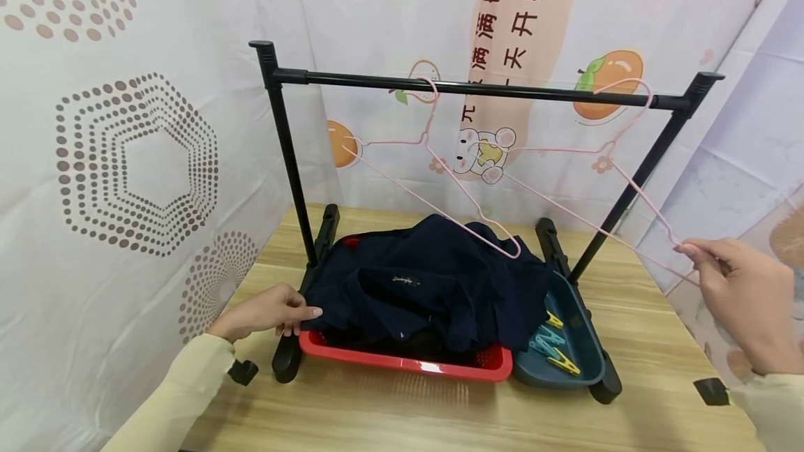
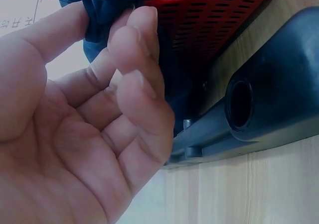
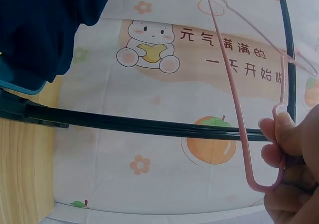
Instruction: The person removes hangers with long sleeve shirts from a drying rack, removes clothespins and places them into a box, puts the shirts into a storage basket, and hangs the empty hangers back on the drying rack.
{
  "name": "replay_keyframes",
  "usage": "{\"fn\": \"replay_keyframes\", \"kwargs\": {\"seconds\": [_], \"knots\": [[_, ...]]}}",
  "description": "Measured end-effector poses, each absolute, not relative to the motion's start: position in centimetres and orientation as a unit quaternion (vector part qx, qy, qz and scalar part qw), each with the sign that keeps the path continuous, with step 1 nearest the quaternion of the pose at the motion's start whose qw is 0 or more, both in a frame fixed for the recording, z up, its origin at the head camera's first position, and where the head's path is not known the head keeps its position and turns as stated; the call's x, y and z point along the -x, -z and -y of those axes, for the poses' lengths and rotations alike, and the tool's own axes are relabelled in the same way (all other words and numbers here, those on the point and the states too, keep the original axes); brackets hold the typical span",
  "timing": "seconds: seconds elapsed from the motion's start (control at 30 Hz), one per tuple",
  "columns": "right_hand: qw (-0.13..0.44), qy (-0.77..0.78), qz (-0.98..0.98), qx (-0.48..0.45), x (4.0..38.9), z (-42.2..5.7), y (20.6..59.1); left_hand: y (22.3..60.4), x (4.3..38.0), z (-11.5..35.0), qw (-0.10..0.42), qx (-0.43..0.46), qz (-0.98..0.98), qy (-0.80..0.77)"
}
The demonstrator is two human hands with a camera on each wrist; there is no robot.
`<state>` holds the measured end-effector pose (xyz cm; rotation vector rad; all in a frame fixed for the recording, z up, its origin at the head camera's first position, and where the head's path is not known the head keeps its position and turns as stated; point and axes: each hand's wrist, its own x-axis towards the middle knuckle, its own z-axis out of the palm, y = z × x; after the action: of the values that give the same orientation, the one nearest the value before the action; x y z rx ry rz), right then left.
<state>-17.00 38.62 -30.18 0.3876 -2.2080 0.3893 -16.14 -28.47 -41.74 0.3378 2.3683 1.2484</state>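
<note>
A dark navy shirt with a neck label lies heaped over a red basket. At the basket's left side my left hand pinches the shirt's edge between thumb and fingers; the left wrist view shows the bunched cloth at the fingertips. My right hand grips the lower right corner of a pink hanger, whose hook is over the black rail. In the right wrist view, thumb and fingers close around the hanger's wire. A second pink hanger hangs further left, in front of the shirt.
The black rack spans the wooden table, its feet beside the containers. A blue-grey tray holding several yellow and teal clothespins sits right of the basket. Printed curtains surround the back and sides.
</note>
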Motion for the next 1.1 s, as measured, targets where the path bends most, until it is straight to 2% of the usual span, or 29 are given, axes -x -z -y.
{"fn": "replay_keyframes", "kwargs": {"seconds": [0.3, 1.0, 1.1], "knots": [[0.374, -0.17, 0.908, -0.075, 17.0, -38.9, 29.9, 41.6, 16.1, 28.4, 0.217, -0.121, -0.861, -0.443], [0.348, -0.175, 0.919, -0.065, 17.5, -38.8, 31.4, 41.8, 16.0, 28.5, 0.215, -0.121, -0.864, -0.438], [0.318, -0.195, 0.927, -0.047, 17.4, -38.8, 31.7, 42.0, 16.1, 28.4, 0.214, -0.123, -0.862, -0.442]]}}
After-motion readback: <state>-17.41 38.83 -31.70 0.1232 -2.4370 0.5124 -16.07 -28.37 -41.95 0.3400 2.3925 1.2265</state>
